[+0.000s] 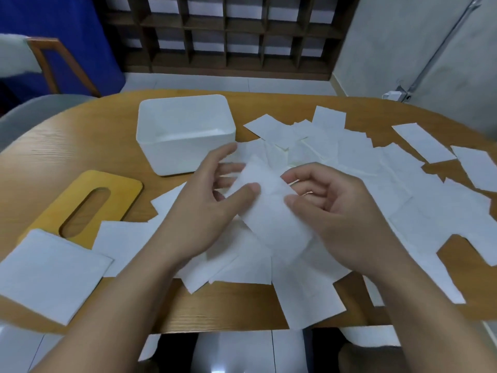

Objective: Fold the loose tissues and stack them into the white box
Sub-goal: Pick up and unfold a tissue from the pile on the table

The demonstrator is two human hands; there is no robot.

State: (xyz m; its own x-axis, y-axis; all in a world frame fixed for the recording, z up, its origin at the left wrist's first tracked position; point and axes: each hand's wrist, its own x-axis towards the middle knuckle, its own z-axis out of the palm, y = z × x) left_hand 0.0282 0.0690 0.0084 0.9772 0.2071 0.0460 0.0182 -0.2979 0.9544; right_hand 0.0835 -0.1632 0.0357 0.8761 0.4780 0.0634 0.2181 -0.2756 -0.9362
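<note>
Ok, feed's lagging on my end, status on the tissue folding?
Left hand and right hand both pinching one tissue, mid-fold. White box looks empty. Loose tissues all over table; nothing blocking.

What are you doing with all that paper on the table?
A person is folding tissues. Both hands, the left hand and the right hand, hold one tissue above the pile of loose tissues spread over the wooden table. The white box sits open behind the hands, and a yellow lid lies beside it.
</note>
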